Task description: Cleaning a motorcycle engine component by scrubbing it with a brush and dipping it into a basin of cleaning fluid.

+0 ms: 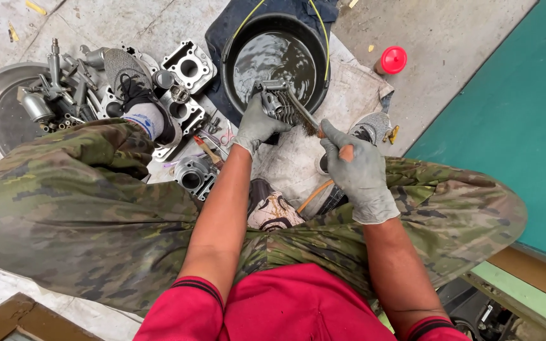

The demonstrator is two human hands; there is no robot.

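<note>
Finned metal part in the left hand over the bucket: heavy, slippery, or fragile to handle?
The finned metal part looks like solid cast metal, so probably heavy for its size and stiff. It is held just over the black bucket of dark liquid, so it may be wet and slippery; the gloved left hand should help grip. The thin fins might bend if dropped.

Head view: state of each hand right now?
Left hand: closed on a finned metal engine part at the black tub.
Right hand: closed on a wire brush.
</note>
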